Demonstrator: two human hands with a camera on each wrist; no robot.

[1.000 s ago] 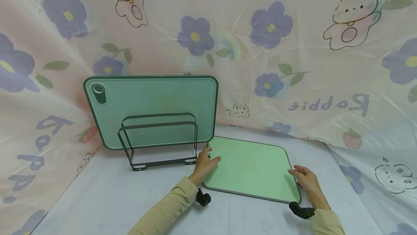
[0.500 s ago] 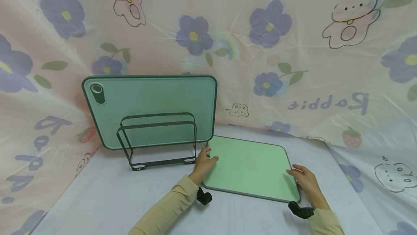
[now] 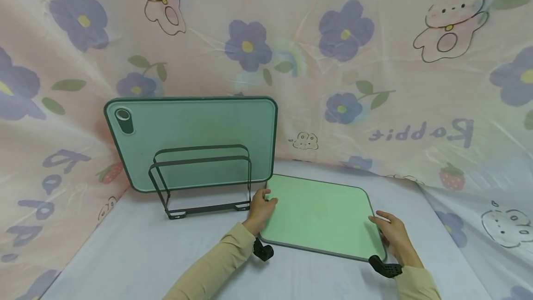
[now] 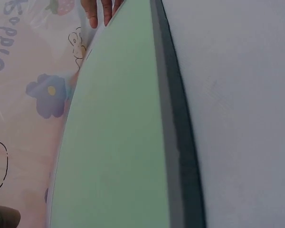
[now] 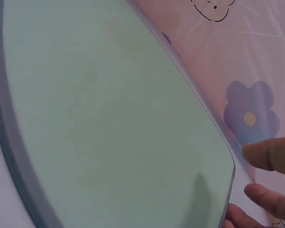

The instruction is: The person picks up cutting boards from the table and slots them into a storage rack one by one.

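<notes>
A light green cutting board point(image 3: 320, 219) with a grey edge lies flat on the white table. At its left short edge is my left hand point(image 3: 260, 211), its thumb spread toward the board's surface and its fingers along the edge. My right hand point(image 3: 393, 234) is at the opposite short edge, fingers loosely extended. In the right wrist view, two fingers point(image 5: 270, 154) stand apart from the board, while a lower one reaches its edge. The left wrist view shows the board's long edge point(image 4: 168, 114), with one left fingertip point(image 4: 4, 216) at the corner. Undersides of both hands are hidden.
Left of the flat board stands a black wire rack point(image 3: 208, 209) holding a darker green board point(image 3: 208, 126) upright, with a handle hole in its upper left corner. Its lower right corner comes close to the flat board. A patterned curtain point(image 3: 304, 96) hangs behind the table.
Very little differs. The left thumb has drawn slightly left; both hands stay at the board's ends, and the board keeps its place.
</notes>
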